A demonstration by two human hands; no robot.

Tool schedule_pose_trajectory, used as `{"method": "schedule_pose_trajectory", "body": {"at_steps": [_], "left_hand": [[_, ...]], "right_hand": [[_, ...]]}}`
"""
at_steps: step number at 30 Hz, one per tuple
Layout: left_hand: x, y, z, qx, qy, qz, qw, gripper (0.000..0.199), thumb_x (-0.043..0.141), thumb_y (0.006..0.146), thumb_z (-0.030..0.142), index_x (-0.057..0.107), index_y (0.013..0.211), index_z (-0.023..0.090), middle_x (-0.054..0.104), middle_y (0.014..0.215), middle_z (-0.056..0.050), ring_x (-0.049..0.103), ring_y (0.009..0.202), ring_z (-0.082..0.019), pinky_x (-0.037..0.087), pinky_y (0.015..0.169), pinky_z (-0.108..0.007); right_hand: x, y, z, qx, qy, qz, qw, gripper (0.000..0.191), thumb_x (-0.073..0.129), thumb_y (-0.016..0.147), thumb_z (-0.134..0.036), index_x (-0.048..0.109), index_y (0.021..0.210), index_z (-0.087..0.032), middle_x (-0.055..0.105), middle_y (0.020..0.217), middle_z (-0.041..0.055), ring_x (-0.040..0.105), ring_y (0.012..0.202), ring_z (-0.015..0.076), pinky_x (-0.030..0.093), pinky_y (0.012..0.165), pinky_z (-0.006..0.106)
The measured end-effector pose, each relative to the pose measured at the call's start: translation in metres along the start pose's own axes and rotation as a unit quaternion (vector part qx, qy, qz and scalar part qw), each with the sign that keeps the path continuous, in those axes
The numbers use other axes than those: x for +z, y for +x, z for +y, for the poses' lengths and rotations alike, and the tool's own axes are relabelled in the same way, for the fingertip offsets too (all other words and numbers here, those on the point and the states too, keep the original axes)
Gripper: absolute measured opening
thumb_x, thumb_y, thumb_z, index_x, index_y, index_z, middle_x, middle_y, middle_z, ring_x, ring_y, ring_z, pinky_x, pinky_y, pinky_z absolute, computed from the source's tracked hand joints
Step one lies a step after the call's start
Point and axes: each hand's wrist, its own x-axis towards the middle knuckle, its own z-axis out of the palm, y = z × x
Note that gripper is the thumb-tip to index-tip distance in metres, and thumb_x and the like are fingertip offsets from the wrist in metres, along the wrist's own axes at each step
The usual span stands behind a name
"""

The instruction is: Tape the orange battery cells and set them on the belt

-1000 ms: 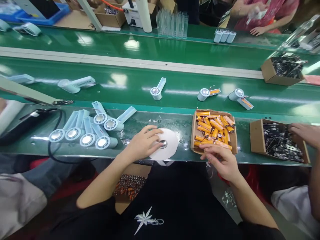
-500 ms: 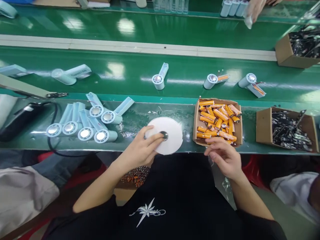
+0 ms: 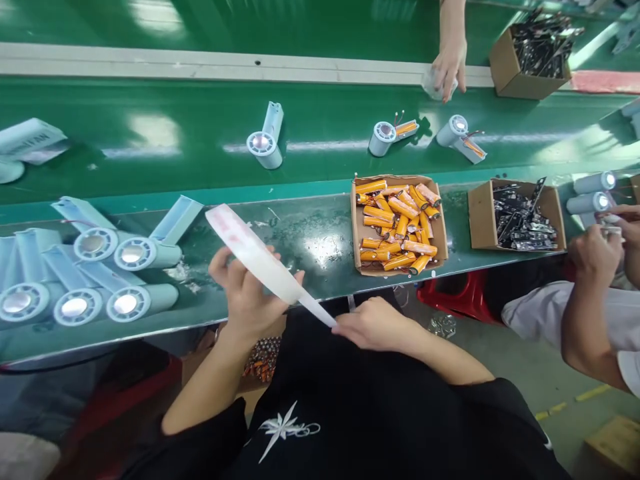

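Note:
A roll of white tape (image 3: 250,248) is tilted up on edge, its pale, pink-tinged rim facing me. My left hand (image 3: 244,300) is closed around it from below, some fingers hidden behind the roll. From the roll a strip of tape (image 3: 319,309) runs down to the right. My right hand (image 3: 373,323) pinches the end of that strip, just off the bench's front edge. Nearest to my right hand on the bench is a cardboard box of orange-wrapped battery cells (image 3: 400,223).
Several light-blue fan housings (image 3: 137,303) stand at the left; others lie on the green belt (image 3: 195,143). A cardboard box of black parts (image 3: 525,217) is further right. A co-worker's hand (image 3: 450,67) reaches over the belt; another person's hands (image 3: 597,250) work at the right.
The roll has gone from lying flat-on to standing on edge in my left hand. My right hand has moved left from beside the battery box and taken the tape end. The view has shifted right.

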Motion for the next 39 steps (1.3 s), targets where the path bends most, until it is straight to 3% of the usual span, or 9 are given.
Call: {"method": "schedule_pose_trajectory", "body": {"at_steps": [5, 7, 12, 18, 22, 25, 28, 34, 39], "left_hand": [[0.011, -0.005, -0.015, -0.017, 0.012, -0.029, 0.999, 0.059, 0.089, 0.081, 0.033, 0.058, 0.132, 0.027, 0.067, 0.121, -0.012, 0.057, 0.133, -0.041, 0.048, 0.11, -0.062], [0.017, -0.006, -0.011, -0.016, 0.002, -0.041, 0.999, 0.055, 0.085, 0.084, 0.028, 0.058, 0.131, 0.027, 0.067, 0.123, -0.013, 0.056, 0.133, -0.04, 0.049, 0.11, -0.061], [0.032, 0.003, 0.015, -0.006, -0.027, -0.087, 0.996, 0.055, 0.075, 0.083, 0.014, 0.057, 0.133, 0.028, 0.069, 0.127, -0.012, 0.054, 0.136, -0.038, 0.046, 0.113, -0.063], [0.034, 0.008, 0.024, 0.021, -0.031, -0.103, 0.994, 0.053, 0.072, 0.081, 0.011, 0.058, 0.13, 0.026, 0.069, 0.127, -0.013, 0.052, 0.136, -0.037, 0.048, 0.112, -0.061], [0.034, 0.008, 0.024, 0.018, -0.03, -0.095, 0.995, 0.053, 0.071, 0.081, 0.008, 0.059, 0.13, 0.023, 0.069, 0.127, -0.014, 0.053, 0.134, -0.036, 0.048, 0.111, -0.059], [0.035, 0.008, 0.025, 0.013, -0.034, -0.099, 0.994, 0.06, 0.07, 0.079, 0.006, 0.058, 0.135, 0.023, 0.07, 0.128, -0.014, 0.055, 0.133, -0.037, 0.048, 0.112, -0.06], [0.036, 0.01, 0.028, 0.02, -0.04, -0.1, 0.994, 0.065, 0.069, 0.076, 0.003, 0.058, 0.137, 0.024, 0.07, 0.128, -0.014, 0.056, 0.132, -0.038, 0.049, 0.111, -0.06], [0.031, 0.021, 0.043, 0.063, -0.03, -0.127, 0.989, 0.071, 0.066, 0.077, 0.001, 0.057, 0.143, 0.024, 0.074, 0.128, -0.013, 0.06, 0.122, -0.034, 0.049, 0.104, -0.053], [0.026, 0.025, 0.052, 0.115, -0.012, -0.175, 0.978, 0.063, 0.065, 0.085, 0.005, 0.062, 0.146, 0.023, 0.076, 0.131, -0.01, 0.06, 0.114, -0.029, 0.046, 0.103, -0.046]], "right_hand": [[-0.036, -0.038, 0.03, -0.022, -0.096, 0.232, 0.968, 0.026, 0.068, 0.109, -0.041, 0.079, 0.122, -0.022, 0.082, 0.091, 0.0063, 0.073, 0.075, 0.0198, 0.055, 0.072, 0.031], [-0.058, -0.042, 0.037, 0.035, -0.144, 0.296, 0.944, 0.024, 0.066, 0.108, -0.034, 0.077, 0.126, -0.022, 0.083, 0.106, 0.0098, 0.073, 0.091, 0.0246, 0.055, 0.083, 0.037], [-0.075, -0.013, 0.039, 0.192, -0.287, 0.24, 0.907, 0.024, 0.072, 0.104, -0.043, 0.079, 0.112, -0.021, 0.081, 0.106, 0.0118, 0.065, 0.104, 0.0328, 0.042, 0.09, 0.046], [-0.07, 0.007, 0.041, 0.176, -0.311, 0.198, 0.913, 0.02, 0.068, 0.107, -0.035, 0.083, 0.106, -0.023, 0.072, 0.097, 0.0095, 0.06, 0.094, 0.0275, 0.036, 0.081, 0.042], [-0.078, 0.002, 0.052, 0.088, -0.162, 0.319, 0.93, 0.027, 0.059, 0.111, -0.033, 0.083, 0.1, -0.026, 0.067, 0.091, 0.0066, 0.062, 0.087, 0.0238, 0.046, 0.078, 0.04], [-0.082, -0.006, 0.055, 0.025, -0.019, 0.468, 0.883, 0.022, 0.06, 0.111, -0.038, 0.077, 0.102, -0.028, 0.069, 0.098, 0.006, 0.069, 0.09, 0.0238, 0.057, 0.079, 0.041], [-0.082, -0.008, 0.054, 0.014, 0.033, 0.555, 0.831, 0.027, 0.055, 0.112, -0.052, 0.068, 0.102, -0.03, 0.073, 0.106, 0.0079, 0.074, 0.1, 0.0274, 0.063, 0.083, 0.047], [-0.072, -0.004, 0.053, -0.001, 0.061, 0.634, 0.771, 0.023, 0.055, 0.111, -0.053, 0.063, 0.105, -0.032, 0.073, 0.082, 0.0018, 0.075, 0.072, 0.025, 0.062, 0.067, 0.042], [-0.071, -0.012, 0.047, 0.078, -0.067, 0.613, 0.783, 0.027, 0.054, 0.111, -0.054, 0.066, 0.11, -0.03, 0.076, 0.083, 0.0047, 0.077, 0.072, 0.0267, 0.061, 0.07, 0.042]]}}
